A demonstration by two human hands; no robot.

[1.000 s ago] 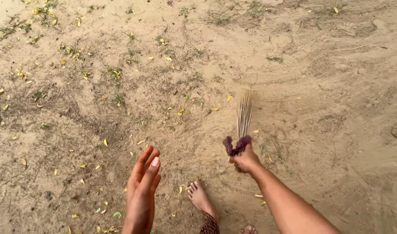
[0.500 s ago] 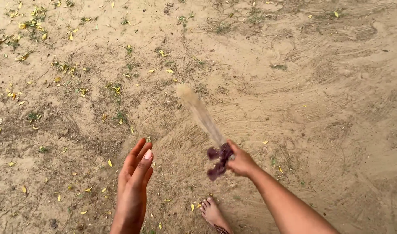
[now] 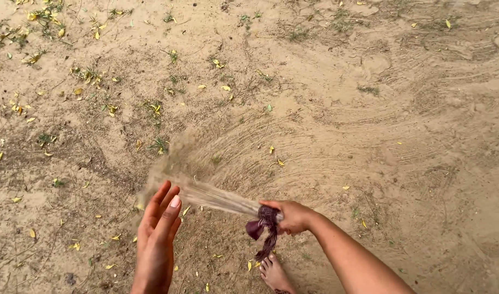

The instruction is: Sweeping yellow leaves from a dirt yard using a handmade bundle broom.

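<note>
Two bare hands are over the sandy ground. The right hand is closed tight around the handle end of a broom made of thin dry sticks, and a dark purple cloth is tied at that end and hangs down just below the fist. From the right hand the bristles go out to the left, blurred (they look more like a pale streak than single sticks), and their tips are low on the sand just above the fingertips of the left hand. The left hand is open and flat, fingers straight and close together, holding nothing; it is near the bristles, but I cannot tell if it touches them. Below the purple cloth one bare foot stands on the sand. Small yellow leaves and bits of grass lie scattered far to the upper left of the broom, and curved sweep marks run through the sand above the right hand.
</note>
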